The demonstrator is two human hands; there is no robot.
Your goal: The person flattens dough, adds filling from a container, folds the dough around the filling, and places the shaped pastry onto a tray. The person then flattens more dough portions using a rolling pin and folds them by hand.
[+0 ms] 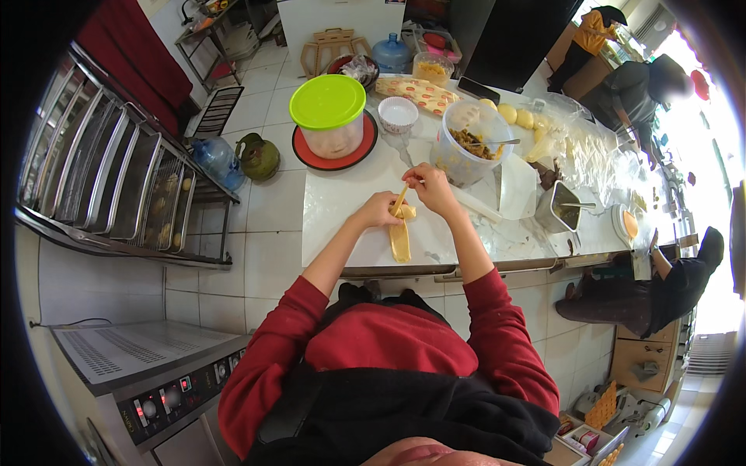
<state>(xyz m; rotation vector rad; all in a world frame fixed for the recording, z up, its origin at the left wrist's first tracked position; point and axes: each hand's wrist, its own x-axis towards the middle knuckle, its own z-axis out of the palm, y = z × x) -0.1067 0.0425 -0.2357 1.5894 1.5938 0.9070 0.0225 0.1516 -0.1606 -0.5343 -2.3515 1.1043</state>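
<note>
A long, flat strip of yellow dough (400,245) lies on the white marble-patterned tabletop, its near end pointing toward me. My left hand (380,210) is closed on the strip at its middle, fingers curled against the dough. Beyond it, a narrow part of the dough rises to my right hand (429,186), which pinches its far end between the fingertips. A small pale lump of dough (409,211) shows beside my left fingertips; whether it belongs to the strip I cannot tell.
A clear tub of chopped filling (470,144) with a spoon stands right of my hands. Beyond sit a lime-lidded container (328,102), a white fluted cup (398,114) and round dough balls (524,119). A metal container (558,208) is rightward; co-workers (660,291) are at right.
</note>
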